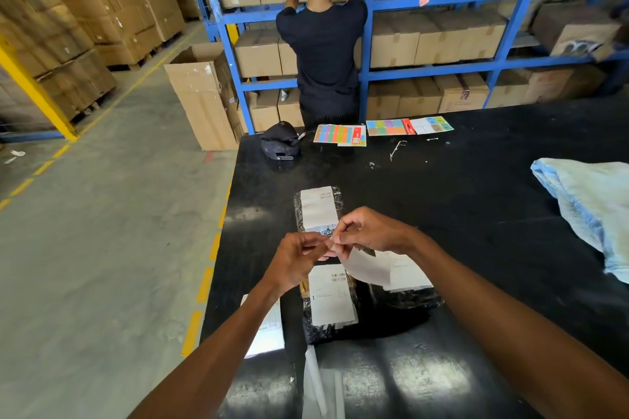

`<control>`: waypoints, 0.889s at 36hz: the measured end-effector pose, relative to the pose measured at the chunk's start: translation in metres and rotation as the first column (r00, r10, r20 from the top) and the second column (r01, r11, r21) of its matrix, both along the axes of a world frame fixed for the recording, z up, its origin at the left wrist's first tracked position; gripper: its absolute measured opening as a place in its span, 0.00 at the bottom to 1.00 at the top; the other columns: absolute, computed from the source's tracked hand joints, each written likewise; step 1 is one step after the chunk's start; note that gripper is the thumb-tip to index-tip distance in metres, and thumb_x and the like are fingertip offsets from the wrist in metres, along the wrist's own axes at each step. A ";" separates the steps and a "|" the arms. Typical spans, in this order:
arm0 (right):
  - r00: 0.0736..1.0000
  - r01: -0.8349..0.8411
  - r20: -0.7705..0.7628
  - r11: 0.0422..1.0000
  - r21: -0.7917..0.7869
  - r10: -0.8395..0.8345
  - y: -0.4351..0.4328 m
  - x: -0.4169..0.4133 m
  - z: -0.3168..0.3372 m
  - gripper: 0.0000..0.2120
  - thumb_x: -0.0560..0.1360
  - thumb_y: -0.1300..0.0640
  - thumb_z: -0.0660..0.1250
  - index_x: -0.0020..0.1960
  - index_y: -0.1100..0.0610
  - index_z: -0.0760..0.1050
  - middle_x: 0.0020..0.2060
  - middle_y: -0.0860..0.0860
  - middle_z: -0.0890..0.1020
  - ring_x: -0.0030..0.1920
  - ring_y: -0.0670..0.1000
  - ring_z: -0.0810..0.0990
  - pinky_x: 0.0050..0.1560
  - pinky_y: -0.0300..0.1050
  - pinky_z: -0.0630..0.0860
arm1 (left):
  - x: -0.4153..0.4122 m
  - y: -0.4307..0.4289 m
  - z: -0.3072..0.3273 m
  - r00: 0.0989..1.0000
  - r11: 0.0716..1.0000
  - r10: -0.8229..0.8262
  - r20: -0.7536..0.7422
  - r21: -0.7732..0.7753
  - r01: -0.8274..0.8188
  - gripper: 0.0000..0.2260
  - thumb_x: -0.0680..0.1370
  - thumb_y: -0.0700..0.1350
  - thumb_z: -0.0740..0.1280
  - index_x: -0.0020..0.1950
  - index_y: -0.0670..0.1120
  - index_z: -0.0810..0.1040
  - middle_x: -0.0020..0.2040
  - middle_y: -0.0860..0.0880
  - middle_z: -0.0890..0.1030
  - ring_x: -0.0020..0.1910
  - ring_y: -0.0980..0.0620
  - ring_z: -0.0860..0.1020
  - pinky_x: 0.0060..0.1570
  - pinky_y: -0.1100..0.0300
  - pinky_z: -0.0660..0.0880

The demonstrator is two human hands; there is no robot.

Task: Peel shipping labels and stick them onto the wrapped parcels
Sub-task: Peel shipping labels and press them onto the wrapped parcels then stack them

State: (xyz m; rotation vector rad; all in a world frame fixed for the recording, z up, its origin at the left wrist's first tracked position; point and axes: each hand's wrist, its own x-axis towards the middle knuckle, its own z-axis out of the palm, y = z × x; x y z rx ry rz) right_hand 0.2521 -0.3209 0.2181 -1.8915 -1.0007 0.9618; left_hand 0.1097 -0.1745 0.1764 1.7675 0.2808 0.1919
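Both hands meet above the black table (459, 201). My left hand (296, 258) and my right hand (366, 231) pinch the top corner of a white shipping label (366, 265), which hangs curled below my right hand. Three wrapped parcels lie beneath: one farther away with a white label on it (318, 209), one under my hands with a label on top (332, 296), and one to the right under a white sheet (406, 282). Whether the held label is splitting from its backing is too small to tell.
A white sheet (269, 333) lies by the table's left edge. Coloured sticker sheets (340, 134) and a dark cap (280, 143) sit at the far edge, a pale blue cloth (589, 201) at right. A person in black (323, 54) faces blue shelves of cartons.
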 end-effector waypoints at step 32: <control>0.973 0.118 0.200 0.993 0.006 -0.117 -0.017 -0.018 -0.032 0.32 0.69 0.49 0.80 0.70 0.56 0.76 0.61 0.44 0.77 0.56 0.46 0.83 0.60 0.52 0.80 | 0.008 -0.023 -0.014 0.960 0.958 0.273 0.066 0.071 -0.277 0.06 0.81 0.43 0.65 0.45 0.46 0.79 0.41 0.47 0.84 0.42 0.46 0.83 0.48 0.48 0.82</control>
